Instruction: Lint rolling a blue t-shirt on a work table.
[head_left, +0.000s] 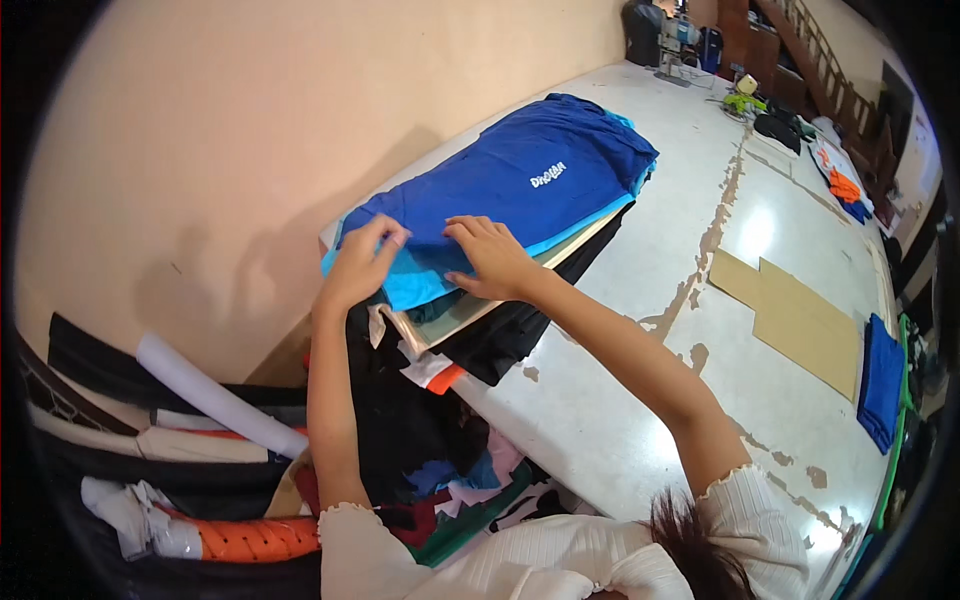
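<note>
blue garment (470, 190), one: found beneath and beyond the fingers, atop stacked cloth (500, 345). left hand (358, 265): fingers bent, grip not determinable. right hand (497, 262): thumb and fingers parted at near edge. step was judged edge-straightening; even alignment seemed called for next.

Matt, creased blue cloth (480, 195); glossy, flaking white tabletop (600, 430); smooth tan card (800, 325).
</note>
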